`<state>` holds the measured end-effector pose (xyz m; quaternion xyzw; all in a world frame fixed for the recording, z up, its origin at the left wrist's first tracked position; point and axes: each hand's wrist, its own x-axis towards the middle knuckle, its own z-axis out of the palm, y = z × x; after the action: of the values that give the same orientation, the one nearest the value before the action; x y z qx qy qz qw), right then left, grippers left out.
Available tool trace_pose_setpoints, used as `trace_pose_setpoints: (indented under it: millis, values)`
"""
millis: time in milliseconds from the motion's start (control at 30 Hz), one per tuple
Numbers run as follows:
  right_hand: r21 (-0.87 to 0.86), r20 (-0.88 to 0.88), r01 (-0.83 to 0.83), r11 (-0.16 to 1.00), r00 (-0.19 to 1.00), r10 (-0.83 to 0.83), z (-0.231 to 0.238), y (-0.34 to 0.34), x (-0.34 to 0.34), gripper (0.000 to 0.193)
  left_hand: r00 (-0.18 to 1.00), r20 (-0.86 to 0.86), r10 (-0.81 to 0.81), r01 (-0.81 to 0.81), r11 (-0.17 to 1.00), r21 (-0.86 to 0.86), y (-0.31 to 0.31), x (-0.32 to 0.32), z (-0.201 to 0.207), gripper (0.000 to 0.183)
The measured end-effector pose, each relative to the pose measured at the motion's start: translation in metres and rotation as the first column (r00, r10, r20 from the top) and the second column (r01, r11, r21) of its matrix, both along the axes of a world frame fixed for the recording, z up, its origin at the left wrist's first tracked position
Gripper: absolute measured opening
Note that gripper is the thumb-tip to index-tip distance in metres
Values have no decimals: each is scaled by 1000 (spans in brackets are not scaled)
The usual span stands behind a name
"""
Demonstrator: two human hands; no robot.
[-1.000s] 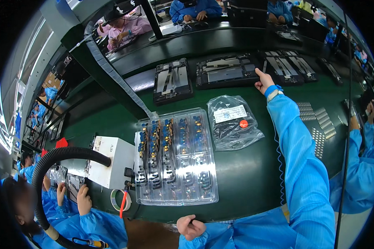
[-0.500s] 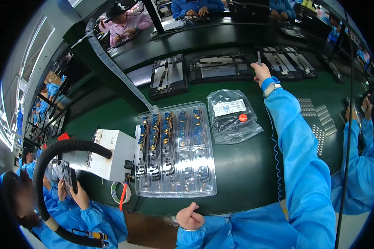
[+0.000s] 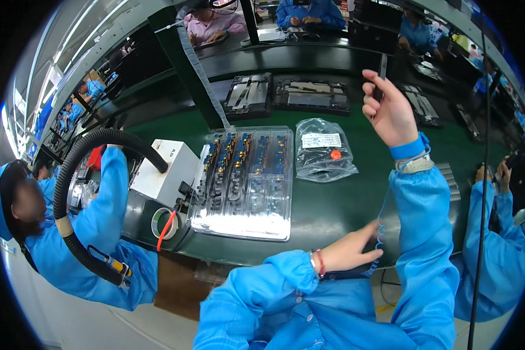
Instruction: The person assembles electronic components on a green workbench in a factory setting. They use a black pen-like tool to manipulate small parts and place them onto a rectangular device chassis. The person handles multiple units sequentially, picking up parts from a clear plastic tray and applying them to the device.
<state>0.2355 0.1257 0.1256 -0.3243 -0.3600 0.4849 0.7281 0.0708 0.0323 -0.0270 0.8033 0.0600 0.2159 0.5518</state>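
My right hand [image 3: 391, 111] is raised at the back right of the bench, its fingers curled around a slim dark stick-shaped tool [image 3: 383, 67] that points upward; its exact kind is unclear. A blue wrist strap [image 3: 408, 150] circles that wrist, and a blue coiled cord [image 3: 380, 236] hangs from it. Low in front of my body, my left hand [image 3: 350, 249] reaches right with fingers stretched out beside the cord; whether they touch it, I cannot tell. Left of centre lies a clear plastic tray [image 3: 239, 224] holding several rows of small circuit parts.
A clear bag [image 3: 325, 157] with a white label and red dot lies right of the tray. Open tablet-like housings [image 3: 312, 95] line the back. A white box [image 3: 168, 169] with a black hose [image 3: 81, 149] and a tape roll [image 3: 164, 224] stand left. Co-workers sit both sides.
My right hand has lifted off the housings with the slim tool, drawing nearer. My left hand has swung right toward the cord, its fingers now stretched. The left co-worker's arm has reached forward.
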Motion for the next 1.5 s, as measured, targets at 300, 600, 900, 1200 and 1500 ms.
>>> trace_pose_setpoints:
  millis: [300, 600, 900, 1200, 1500]
  values:
    - [-226, 72, 236, 945, 972, -226, -119, -42, 9, 29, 998, 24, 66, -58, 970, -237, 11, 23, -17, 22]
    - [-299, 84, 326, 897, 945, -316, -166, -51, -8, 20, 966, -54, -251, 231, 942, -242, 9, 7, -8, 21]
    - [-332, 36, 232, 914, 972, -233, -155, -56, -2, 26, 902, -123, -413, 429, 889, 159, 7, 13, -23, 18]
    - [-388, 85, 131, 912, 991, -107, -154, -61, -7, 13, 883, -166, -438, 468, 844, 263, 8, 12, -21, 16]
    - [-359, 49, 118, 926, 993, -108, -153, -62, -7, 16, 890, -152, -431, 457, 847, 272, 7, 9, -20, 16]
